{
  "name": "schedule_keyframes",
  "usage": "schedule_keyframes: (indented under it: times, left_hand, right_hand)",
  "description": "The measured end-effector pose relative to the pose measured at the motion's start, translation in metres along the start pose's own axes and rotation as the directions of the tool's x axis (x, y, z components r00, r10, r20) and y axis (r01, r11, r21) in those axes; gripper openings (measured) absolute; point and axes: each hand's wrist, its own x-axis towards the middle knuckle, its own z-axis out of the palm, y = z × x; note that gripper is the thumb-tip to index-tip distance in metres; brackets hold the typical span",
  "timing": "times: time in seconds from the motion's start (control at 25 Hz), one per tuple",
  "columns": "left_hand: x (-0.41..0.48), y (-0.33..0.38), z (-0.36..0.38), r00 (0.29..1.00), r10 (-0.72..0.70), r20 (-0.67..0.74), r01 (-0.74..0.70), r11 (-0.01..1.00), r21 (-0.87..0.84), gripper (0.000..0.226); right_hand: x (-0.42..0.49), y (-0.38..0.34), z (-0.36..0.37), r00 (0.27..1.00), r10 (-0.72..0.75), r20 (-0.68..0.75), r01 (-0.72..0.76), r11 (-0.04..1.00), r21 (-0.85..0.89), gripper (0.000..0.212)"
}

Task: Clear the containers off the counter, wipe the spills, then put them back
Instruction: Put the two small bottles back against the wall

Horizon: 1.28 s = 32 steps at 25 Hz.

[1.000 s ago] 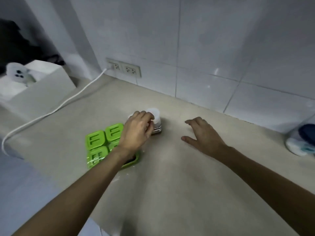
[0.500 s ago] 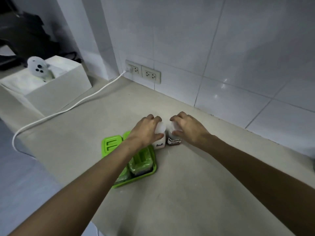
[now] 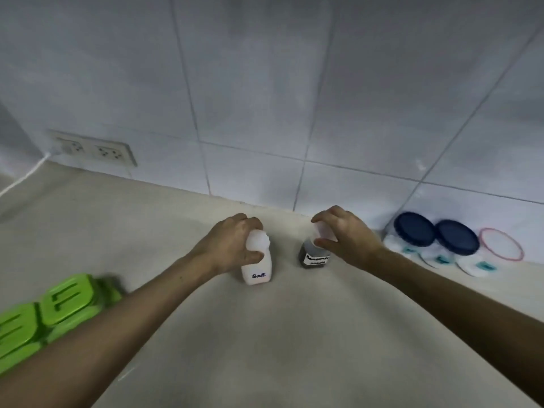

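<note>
A white salt jar (image 3: 258, 269) with a blue "Salt" label is near the back of the beige counter (image 3: 265, 343). My left hand (image 3: 232, 245) grips its white cap from above. To its right is a dark seasoning jar (image 3: 314, 257) with a white label, and my right hand (image 3: 343, 235) grips its cap. The two jars are a hand's width apart. A green tray of lidded green containers (image 3: 44, 313) lies at the left edge, partly behind my left forearm.
Two blue-lidded jars (image 3: 435, 234) and a clear container with a pink rim (image 3: 502, 244) stand at the wall on the right. A double wall socket (image 3: 94, 148) with a white cable (image 3: 23, 179) is at the left. White tiles back the counter.
My right hand came in and took hold of the seasoning jar. Both jars now sit apart, and farther right of the green tray. The view has swung right, revealing the blue-lidded jars.
</note>
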Motion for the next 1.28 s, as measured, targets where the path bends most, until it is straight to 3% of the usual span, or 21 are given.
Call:
schedule_keyframes:
  times: [0.28, 0.44, 0.68, 0.84, 0.92, 1.04, 1.08, 1.16, 1.28]
  left_hand:
    - [0.113, 0.114, 0.026, 0.991, 0.131, 0.016, -0.131, 0.989, 0.072, 0.05]
    - [0.16, 0.153, 0.044, 0.994, 0.106, 0.001, -0.105, 0.992, 0.067, 0.049]
    - [0.194, 0.168, 0.075, 0.996, 0.093, -0.013, -0.09, 0.987, 0.134, 0.052]
    - [0.187, 0.165, 0.085, 0.985, 0.092, -0.147, -0.085, 0.995, 0.049, 0.043]
    - [0.167, 0.158, 0.086, 0.967, 0.058, -0.248, -0.08, 0.994, -0.08, 0.035]
    - [0.113, 0.137, 0.101, 0.924, -0.009, -0.383, -0.081, 0.973, -0.218, 0.012]
    - [0.091, 0.129, 0.109, 0.934, -0.014, -0.357, -0.07, 0.973, -0.219, 0.008]
    - [0.04, 0.114, 0.125, 0.985, -0.034, -0.167, -0.005, 0.973, -0.229, 0.01]
    - [-0.051, 0.095, 0.144, 0.996, -0.049, 0.072, 0.053, 0.997, -0.057, 0.024]
  right_hand:
    - [0.005, 0.097, -0.039, 0.985, 0.158, -0.07, -0.166, 0.978, -0.127, 0.05]
    - [0.012, 0.123, -0.04, 0.945, 0.313, -0.096, -0.322, 0.942, -0.095, 0.052]
    - [0.013, 0.136, -0.035, 0.958, 0.271, -0.093, -0.278, 0.958, -0.066, 0.053]
    - [0.002, 0.142, -0.047, 0.965, 0.235, -0.118, -0.243, 0.968, -0.059, 0.051]
    - [-0.01, 0.143, -0.051, 0.956, 0.17, -0.239, -0.192, 0.979, -0.07, 0.04]
    - [-0.036, 0.138, -0.041, 0.867, 0.12, -0.483, -0.111, 0.993, 0.048, 0.021]
    - [-0.047, 0.131, -0.034, 0.848, 0.184, -0.497, -0.124, 0.981, 0.152, 0.019]
    - [-0.072, 0.104, -0.01, 0.857, 0.282, -0.432, -0.166, 0.943, 0.288, 0.018]
    - [-0.121, 0.039, 0.048, 0.957, 0.189, -0.222, -0.121, 0.951, 0.285, 0.017]
